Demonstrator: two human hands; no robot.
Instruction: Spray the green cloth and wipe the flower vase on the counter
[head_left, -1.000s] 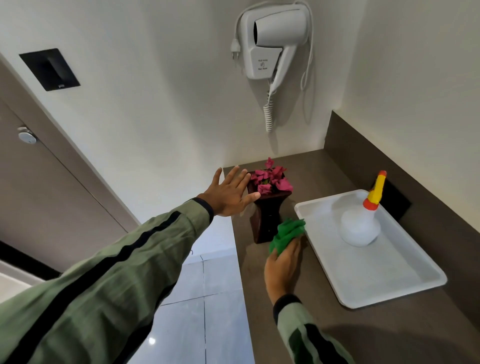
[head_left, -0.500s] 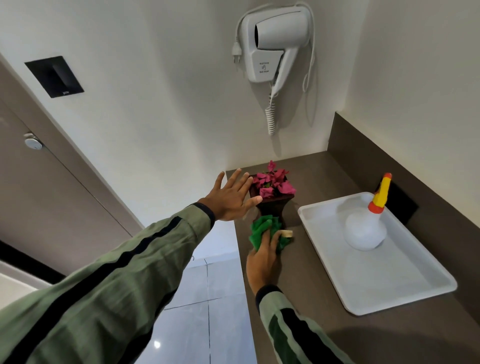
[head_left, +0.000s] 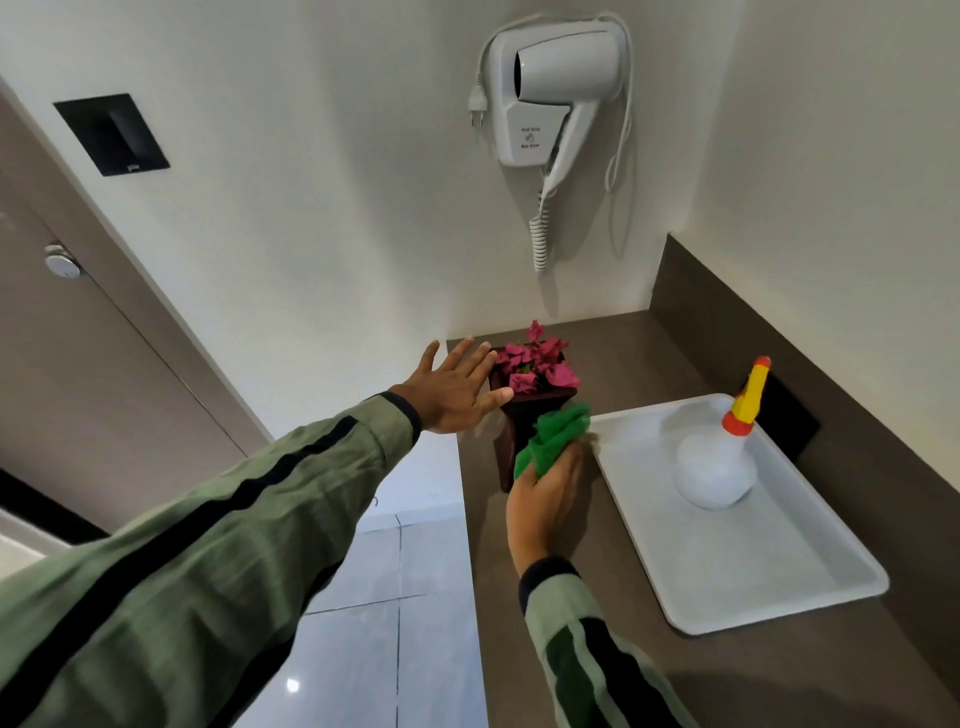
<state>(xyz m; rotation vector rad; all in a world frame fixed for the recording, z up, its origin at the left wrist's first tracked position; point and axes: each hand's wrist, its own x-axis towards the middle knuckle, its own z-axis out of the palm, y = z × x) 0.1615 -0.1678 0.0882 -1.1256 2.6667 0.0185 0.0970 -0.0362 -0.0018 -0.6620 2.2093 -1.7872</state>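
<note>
**Vase wipe underway: tall, tippy load, brace high, wipe low**

Counter (head_left: 597, 649): dark brown, smooth, runs into the wall corner. White tray (head_left: 779, 587) sits on it to the right, w/ the spray bottle (head_left: 719, 467) standing inside, orange/yellow nozzle up, nobody touching it. Spray step looks done, judging by the bottle parked there.

Flower vase (head_left: 511, 436): dark, square-ish, flares wider at the rim, stands at the counter's left edge, just left of the tray. Pink flowers (head_left: 537, 364) fill the top. Handling guess: rigid, prob glossy and slick once damp; narrow base + wide top = top-heavy, and it's right by the edge, so a sideways push could send it to the floor. Best hold: rim or upper body, clear of the flowers, which look delicate.

Green cloth (head_left: 553, 439): soft, bunched, light, conforms to the flat faces. Pressed against the vase's front/right side, approx mid to upper height.

Left hand (head_left: 454, 389): arm stretched out nearly straight, palm flat, fingers spread, thumb tip at the vase's left rim. Contact looks light; can't confirm real bracing force.

Right hand (head_left: 545, 499): forearm comes up from below, wrist straight, fingers curled round the cloth wad, pushing it onto the vase.
</note>
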